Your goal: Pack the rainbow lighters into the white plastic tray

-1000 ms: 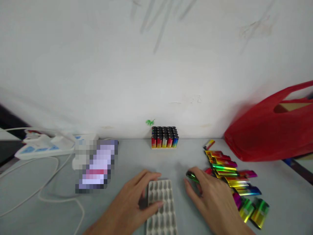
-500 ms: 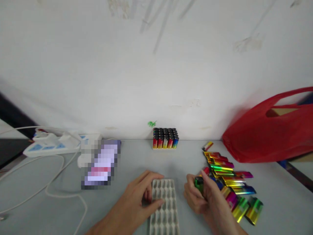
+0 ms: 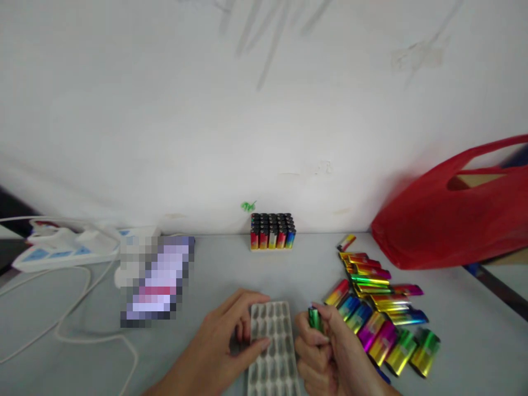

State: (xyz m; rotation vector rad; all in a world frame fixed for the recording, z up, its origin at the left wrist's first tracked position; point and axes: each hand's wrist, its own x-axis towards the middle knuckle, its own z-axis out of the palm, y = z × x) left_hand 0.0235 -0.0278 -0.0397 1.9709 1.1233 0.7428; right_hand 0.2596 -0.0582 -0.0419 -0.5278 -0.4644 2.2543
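Note:
A pale moulded tray (image 3: 280, 360) with rows of hollows lies in front of me and runs off the bottom of the picture. My left hand (image 3: 231, 335) grips its left side, with the index fingertip at the far corner and the thumb over the hollows. Just right of the tray, my right hand (image 3: 325, 346) is closed around a green lighter (image 3: 314, 318); its lower part is hidden by the fingers. Beside that hand lie several shiny, many-coloured lighters (image 3: 381, 341), spread in a slanting row and a loose heap. One small lighter (image 3: 346, 242) lies apart behind them.
Against the wall stands a block of upright lighters (image 3: 273, 234) in a holder. To the left lie a blurred phone (image 3: 159, 280) and a white power strip (image 3: 70, 250) with loose cables. A red bag (image 3: 445, 220) rests at the back right.
My right hand has moved left, close to the tray, with the green lighter turned more upright. Lighters it covered now show. My left hand keeps its place on the tray; the view has shifted slightly.

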